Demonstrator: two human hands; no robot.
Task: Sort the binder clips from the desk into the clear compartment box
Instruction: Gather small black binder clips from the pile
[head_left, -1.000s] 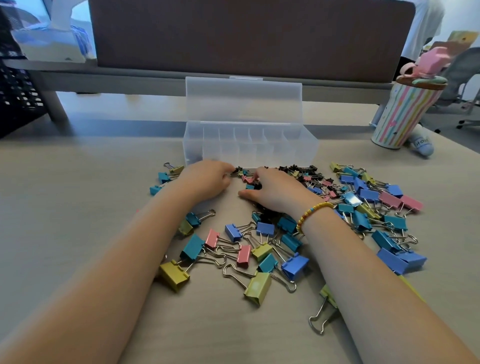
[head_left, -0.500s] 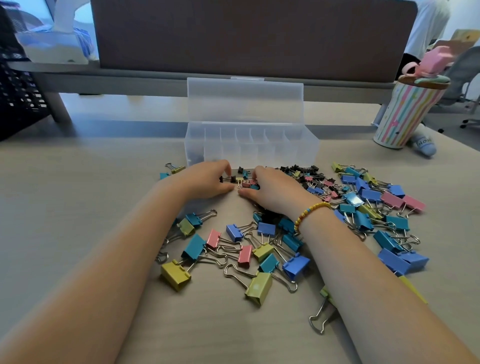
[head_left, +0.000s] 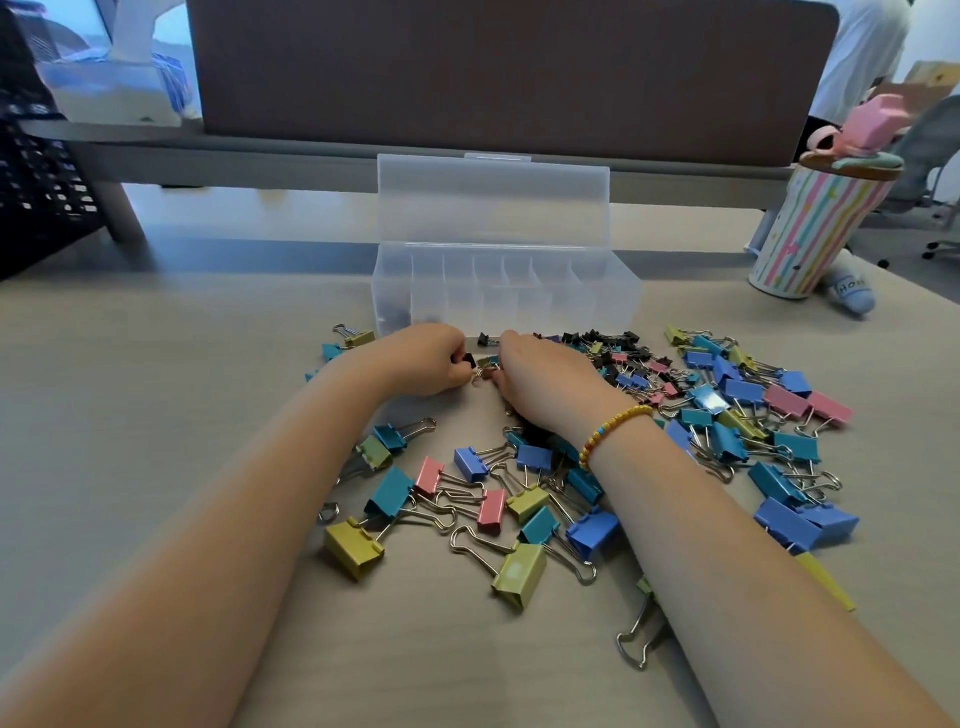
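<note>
Left grip (head_left: 426, 364) pinching black clip (head_left: 469, 359), striped cup (head_left: 810, 234)

You can read only one bit of lettering: on the small pale blue object (head_left: 852, 291) lying at the table's far right edge, just beside the striped cup (head_left: 810, 234), dark capitals show "HO", and the letters after that are too blurred for you to make out. Nothing else you see carries readable text
</note>
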